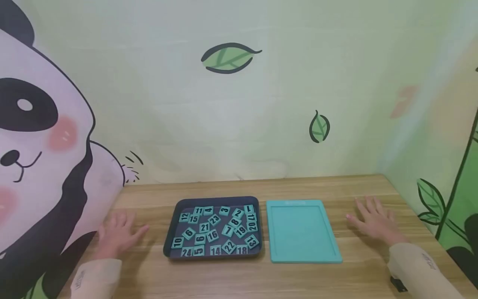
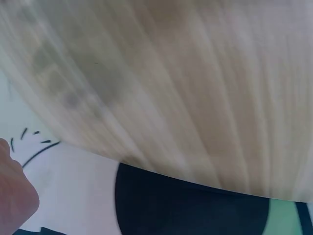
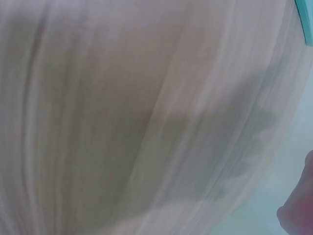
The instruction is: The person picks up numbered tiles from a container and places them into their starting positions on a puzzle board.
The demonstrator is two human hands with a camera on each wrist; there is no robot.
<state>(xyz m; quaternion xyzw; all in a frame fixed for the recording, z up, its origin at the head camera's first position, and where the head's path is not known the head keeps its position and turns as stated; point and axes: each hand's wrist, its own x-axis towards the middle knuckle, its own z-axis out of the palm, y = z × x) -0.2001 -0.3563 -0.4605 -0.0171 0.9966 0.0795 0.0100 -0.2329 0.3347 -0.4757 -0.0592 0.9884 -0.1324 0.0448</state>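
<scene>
A dark tray (image 1: 167,245) stands left of centre on the wooden table, holding several loose teal number tiles (image 1: 204,227) with black digits, strewn at odd angles. Just right of it lies a flat teal square board (image 1: 302,232) with a raised rim. My left hand (image 1: 117,234) is left of the tray, fingers spread, holding nothing. Over on the right side, beyond the board, my right hand (image 1: 377,220) is likewise spread with nothing in it. Each wrist view shows mostly tabletop, with only a bit of the left hand (image 2: 17,191) and the right hand (image 3: 298,200) at the edge.
The wooden table (image 1: 224,278) ends at a backdrop (image 1: 168,104) printed with leaves and a large panda (image 1: 41,166) at the left. The backdrop also closes off the right side. A corner of the teal board shows at the top right of the right wrist view.
</scene>
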